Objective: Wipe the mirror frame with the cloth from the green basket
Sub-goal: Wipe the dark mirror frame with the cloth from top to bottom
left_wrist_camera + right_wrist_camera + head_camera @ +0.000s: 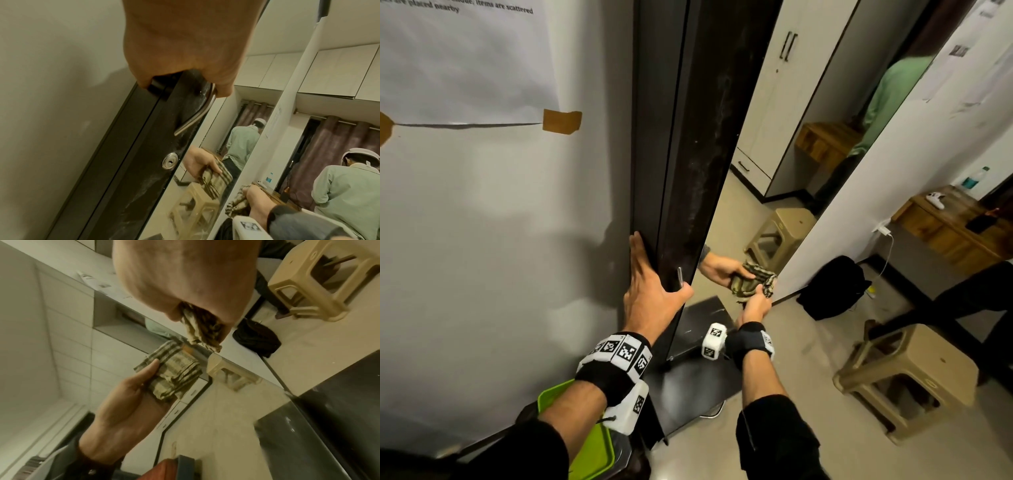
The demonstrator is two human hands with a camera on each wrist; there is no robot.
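The dark mirror frame [698, 164] is being gripped at its outer edge by the left hand [650, 291], fingers laid along the side and thumb hooked over the front beside the metal handle [195, 116], above the round keyhole [170, 160]. The folded striped cloth [768, 286] is being clutched in the right hand [755, 306] and held against the glass near the mirror's right edge. The green basket [592, 448] is being partly hidden under the left forearm, low beside the frame; a beige stool [907, 380] is being kept on the floor to the right.

Mirror frame [698, 144] upright against the wall [500, 212], basket [592, 448] on the floor at its foot, stool [904, 377] to the right, backpack [832, 287] behind it.
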